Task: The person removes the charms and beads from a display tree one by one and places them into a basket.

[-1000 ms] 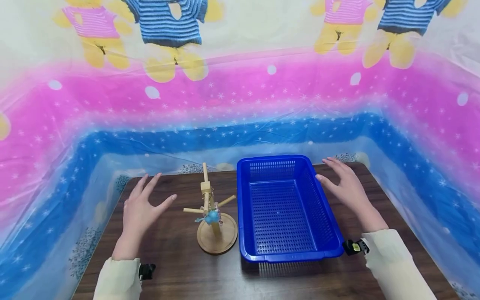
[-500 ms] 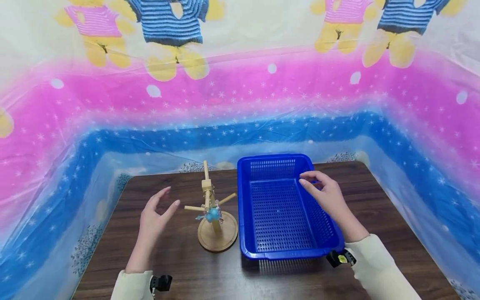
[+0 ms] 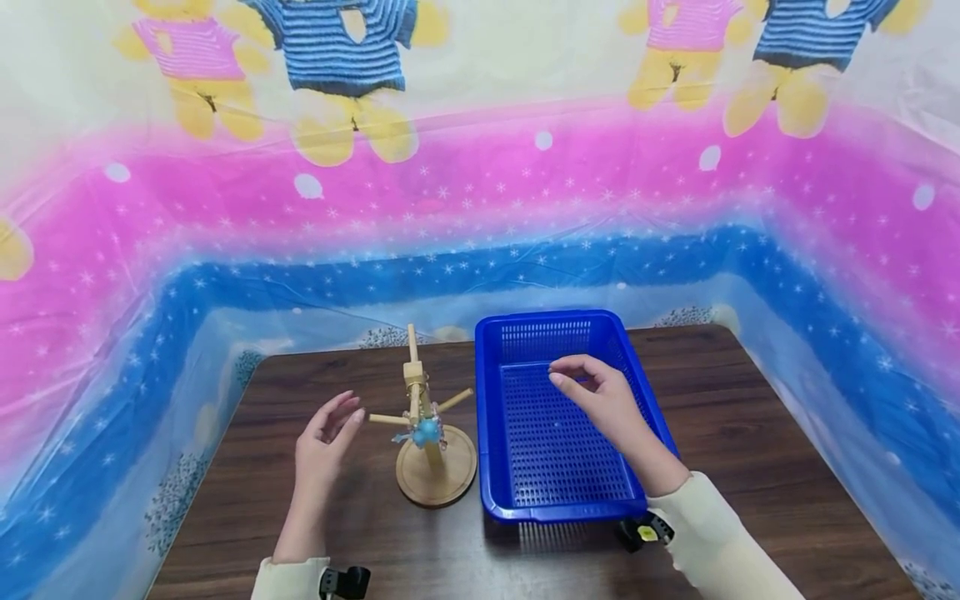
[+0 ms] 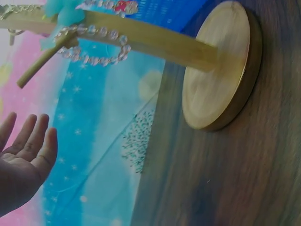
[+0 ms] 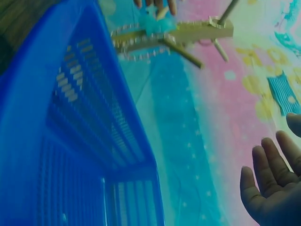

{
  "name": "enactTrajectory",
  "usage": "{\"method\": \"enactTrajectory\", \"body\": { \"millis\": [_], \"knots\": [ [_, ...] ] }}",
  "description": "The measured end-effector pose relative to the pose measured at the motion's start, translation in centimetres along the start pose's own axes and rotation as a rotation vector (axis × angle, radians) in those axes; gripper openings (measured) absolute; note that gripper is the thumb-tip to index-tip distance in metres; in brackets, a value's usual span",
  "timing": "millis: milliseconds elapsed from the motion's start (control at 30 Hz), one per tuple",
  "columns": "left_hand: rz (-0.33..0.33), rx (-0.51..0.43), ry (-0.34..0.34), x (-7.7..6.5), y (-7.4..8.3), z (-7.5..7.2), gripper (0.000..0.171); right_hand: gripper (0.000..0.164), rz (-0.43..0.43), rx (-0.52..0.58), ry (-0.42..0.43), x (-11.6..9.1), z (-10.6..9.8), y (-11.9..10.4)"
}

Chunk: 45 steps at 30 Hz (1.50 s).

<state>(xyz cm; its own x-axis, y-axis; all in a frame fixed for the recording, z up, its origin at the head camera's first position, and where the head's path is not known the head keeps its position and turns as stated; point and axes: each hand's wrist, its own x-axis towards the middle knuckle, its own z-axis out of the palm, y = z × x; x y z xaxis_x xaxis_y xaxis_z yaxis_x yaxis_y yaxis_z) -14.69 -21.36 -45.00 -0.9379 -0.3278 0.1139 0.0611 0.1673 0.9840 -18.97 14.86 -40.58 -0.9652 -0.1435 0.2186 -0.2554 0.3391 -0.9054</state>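
A wooden jewelry stand with a round base and peg arms stands upright on the table. Beaded bracelets hang on it, along with a turquoise piece. Just left of the stand, my left hand is raised with its fingers loosely bent, holding nothing. The left wrist view shows that hand below and apart from a peg. My right hand hovers over the blue basket, fingers relaxed and palm toward the stand. Nothing is between its fingers in the right wrist view.
The blue plastic basket, with perforated walls, sits right beside the stand. Both are on a dark wood-grain table. A patterned pink and blue cloth surrounds the table at the back and sides.
My right hand has moved left from outside the basket's right rim to above its inside. My left hand has come right and lower, closer to the stand, with its fingers less spread.
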Motion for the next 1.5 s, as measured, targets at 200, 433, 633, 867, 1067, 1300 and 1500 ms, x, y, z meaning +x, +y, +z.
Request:
{"method": "enactTrajectory", "body": {
  "millis": [200, 433, 633, 867, 1067, 1300, 1500],
  "knots": [
    [-0.044, -0.244, 0.029, -0.2, -0.4, 1.0, 0.032, 0.023, -0.013, 0.055, -0.044, 0.3, 2.1, -0.7],
    [-0.059, -0.333, 0.056, -0.6, -0.6, 1.8, 0.026, 0.025, -0.006, 0.065, -0.1, 0.9, 3.9, -2.0],
    [-0.034, -0.363, 0.05, -0.7, -0.7, 2.2, 0.023, 0.025, -0.011, 0.054, -0.132, 1.4, 5.6, -2.6],
    [-0.04, -0.403, 0.041, -0.7, -0.9, 2.7, 0.026, 0.021, -0.033, 0.086, -0.148, 2.0, 7.5, -3.0],
    [-0.074, -0.395, 0.038, -0.7, -1.0, 2.7, 0.022, 0.02, -0.073, 0.124, -0.182, 2.1, 8.7, -4.1],
    [-0.109, -0.41, 0.042, -0.5, -1.1, 2.8, 0.023, 0.021, -0.063, 0.131, -0.205, 2.2, 10.1, -4.5],
    [-0.128, -0.436, 0.038, -0.5, -1.3, 3.0, 0.026, 0.019, -0.067, 0.156, -0.188, 2.3, 11.2, -4.5]
  ]
}}
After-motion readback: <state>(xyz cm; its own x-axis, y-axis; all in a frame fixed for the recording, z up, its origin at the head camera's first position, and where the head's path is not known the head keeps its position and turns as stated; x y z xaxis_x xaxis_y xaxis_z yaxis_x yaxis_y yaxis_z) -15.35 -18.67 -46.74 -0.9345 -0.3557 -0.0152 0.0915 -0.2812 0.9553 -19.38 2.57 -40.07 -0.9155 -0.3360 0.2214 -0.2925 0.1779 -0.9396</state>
